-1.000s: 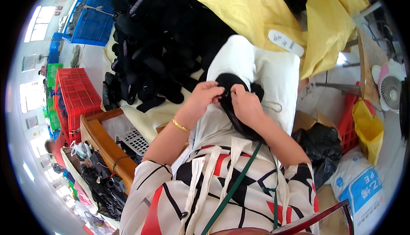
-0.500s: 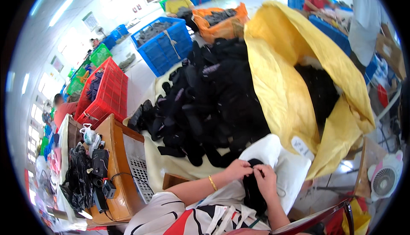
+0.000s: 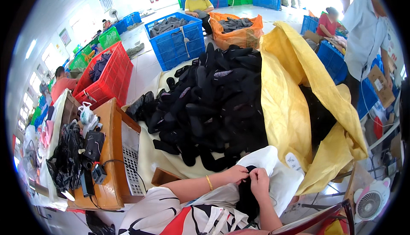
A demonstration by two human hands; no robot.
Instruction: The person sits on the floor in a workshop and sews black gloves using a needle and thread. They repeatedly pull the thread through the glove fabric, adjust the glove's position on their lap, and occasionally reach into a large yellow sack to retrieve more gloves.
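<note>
Hands (image 3: 259, 182) lower, view probably higher

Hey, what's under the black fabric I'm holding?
White cloth shows around the black fabric, which your left hand and right hand pinch at its far end. Whatever lies directly beneath is covered.

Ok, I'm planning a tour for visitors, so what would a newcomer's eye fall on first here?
Most likely the big heap of black pieces in the middle, with a yellow sack gaping at its right. Next, perhaps, the bright red crate at left. At lower centre, a black cloth is in the grip of the left hand and right hand.
</note>
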